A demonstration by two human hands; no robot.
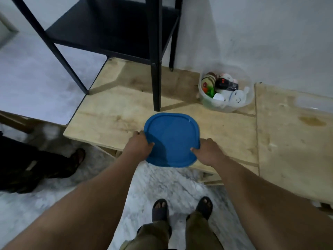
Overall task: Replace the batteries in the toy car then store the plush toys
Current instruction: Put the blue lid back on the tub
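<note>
Blue lid (172,139) is gripped at opposite edges: left hand (139,144) w/ thumb curled on top, right hand (209,150) likewise, over wooden platform (111,114). Plush toys (228,94) are seen packed in clear tub (246,100) near wall, well apart from lid, beside black shelf leg (156,87).

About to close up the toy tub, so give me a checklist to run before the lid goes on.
1. Blue lid held at both edges by left hand and right hand: ok.
2. Clear tub uncovered and upright on the wooden board: ok.
3. Plush toys inside the tub: ok.
4. Toys below the rim: cannot tell.
5. Path to the tub clear of the black shelf leg: ok.
</note>
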